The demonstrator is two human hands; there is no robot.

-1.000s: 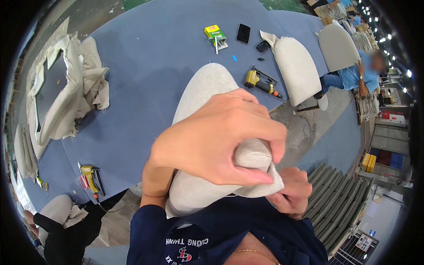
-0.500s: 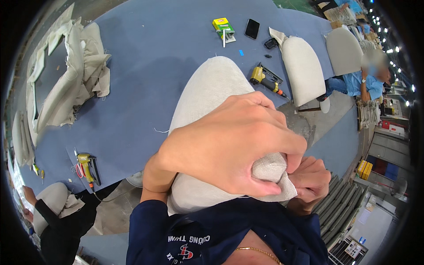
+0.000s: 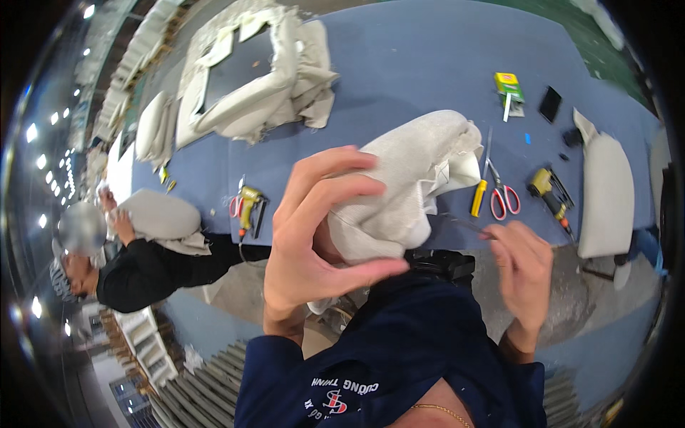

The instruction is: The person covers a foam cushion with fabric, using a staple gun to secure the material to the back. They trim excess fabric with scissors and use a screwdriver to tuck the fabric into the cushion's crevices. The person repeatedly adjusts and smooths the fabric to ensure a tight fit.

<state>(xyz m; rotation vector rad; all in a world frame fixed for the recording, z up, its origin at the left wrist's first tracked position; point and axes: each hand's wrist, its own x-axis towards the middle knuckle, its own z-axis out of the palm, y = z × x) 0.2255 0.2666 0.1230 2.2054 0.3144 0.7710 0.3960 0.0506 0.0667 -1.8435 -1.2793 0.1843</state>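
Note:
My left hand (image 3: 310, 228) is wrapped round one end of a cream fabric-covered cushion (image 3: 399, 171), thumb below and fingers above. The cushion is tilted over the table's near edge, its loose fabric edges turned to the right. To the right of it, my right hand (image 3: 524, 271) is pinched near a thin dark strand or tool (image 3: 467, 225) that points toward the cushion; its exact kind is too blurred to tell. Between the cushion and that hand lie red-handled scissors (image 3: 505, 201) and a yellow-handled tool (image 3: 479, 198) on the blue-grey table (image 3: 399, 50).
Yellow staple guns lie at the right (image 3: 551, 191) and left (image 3: 250, 207). Farther back are a yellow-green box (image 3: 509, 87) and a phone (image 3: 550, 104). Another covered cushion (image 3: 608, 196) rests at right, an upholstered frame (image 3: 242, 78) at far left. A co-worker (image 3: 143, 267) handles a cushion at left.
The view has swung left. My left hand has shifted its grip to the cushion's end, and the cushion has turned, showing its loose fabric side. My right hand has come away from the fabric.

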